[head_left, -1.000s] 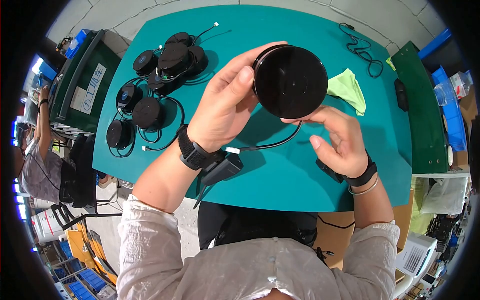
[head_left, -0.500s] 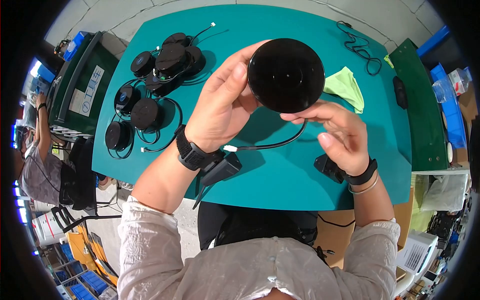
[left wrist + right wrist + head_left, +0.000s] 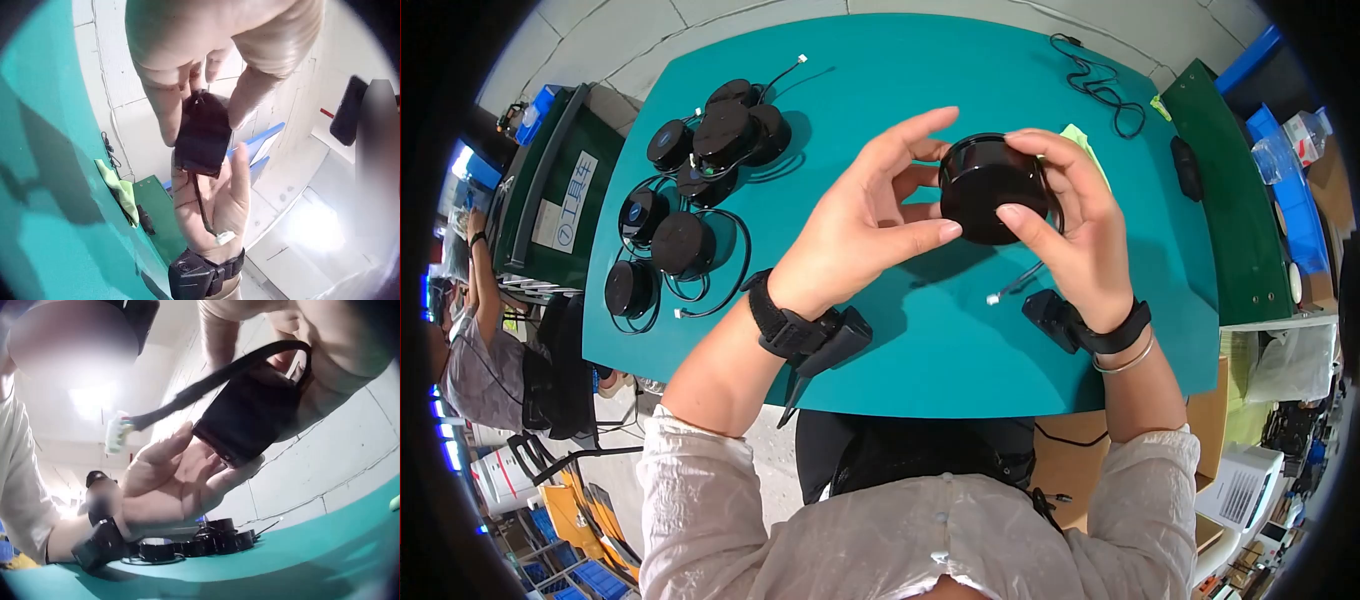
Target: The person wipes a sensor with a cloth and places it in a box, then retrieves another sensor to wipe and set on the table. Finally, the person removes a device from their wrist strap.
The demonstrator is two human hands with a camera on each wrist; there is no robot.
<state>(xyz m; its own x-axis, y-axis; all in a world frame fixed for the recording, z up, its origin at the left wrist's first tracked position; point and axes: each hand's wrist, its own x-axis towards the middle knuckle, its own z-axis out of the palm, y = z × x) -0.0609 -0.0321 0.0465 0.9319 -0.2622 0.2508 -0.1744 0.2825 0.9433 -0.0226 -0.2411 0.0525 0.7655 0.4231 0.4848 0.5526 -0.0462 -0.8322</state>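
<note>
Over the middle of the table, a glossy black puck-shaped device (image 3: 982,198) is held up between both hands. My right hand (image 3: 1085,225) grips its right side, thumb on the facing side and fingers over the top edge. From the left, my left hand (image 3: 850,220) holds it with the thumb at the lower edge and fingers on the far side; its index finger sticks up free. In the left wrist view, the device (image 3: 203,140) sits between left thumb and fingers. Its black cable ends in a white connector (image 3: 117,432), hanging by the right palm.
Several similar black devices (image 3: 683,243) with cables lie grouped on the green table (image 3: 880,375) at left. A light-green cloth (image 3: 119,190) is partly behind the right hand. Farther right are a coiled black cable (image 3: 1100,85) and a small black object (image 3: 1186,168).
The device has come down and tilted, so its broad round face no longer faces the head camera. My right hand has moved from beneath it to its right side; the left fingers have spread.
</note>
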